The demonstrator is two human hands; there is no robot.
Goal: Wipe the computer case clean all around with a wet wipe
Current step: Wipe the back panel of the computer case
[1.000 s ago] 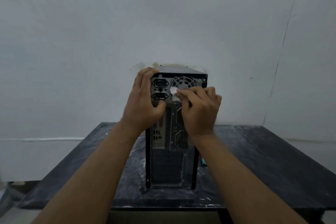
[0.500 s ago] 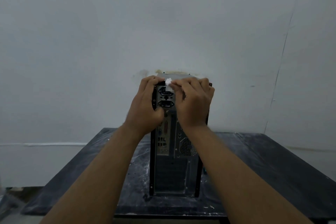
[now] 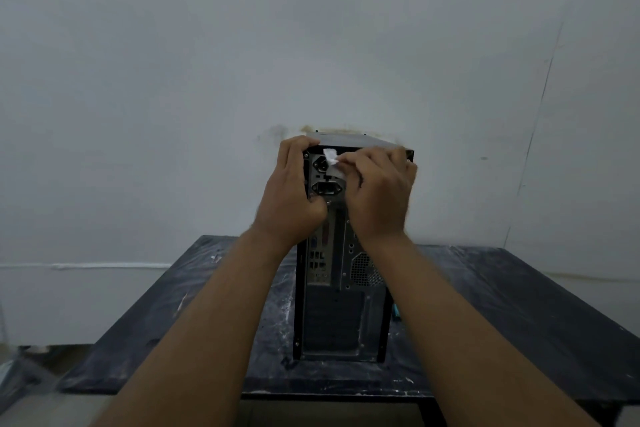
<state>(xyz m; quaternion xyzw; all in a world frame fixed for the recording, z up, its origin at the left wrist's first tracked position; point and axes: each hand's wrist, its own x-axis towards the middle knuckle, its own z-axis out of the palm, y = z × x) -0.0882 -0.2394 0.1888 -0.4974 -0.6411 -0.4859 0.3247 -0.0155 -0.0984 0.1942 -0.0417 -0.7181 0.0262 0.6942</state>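
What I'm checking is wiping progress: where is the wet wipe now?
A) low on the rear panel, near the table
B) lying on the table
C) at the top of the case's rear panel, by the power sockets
C: the right hand pinches the wet wipe against the rear panel of the computer case, up top by the upper power socket.

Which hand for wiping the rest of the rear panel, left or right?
Right. The right hand pinches the wipe against the rear of the case, near the top. The left hand grips its top left edge, likely steadying it.
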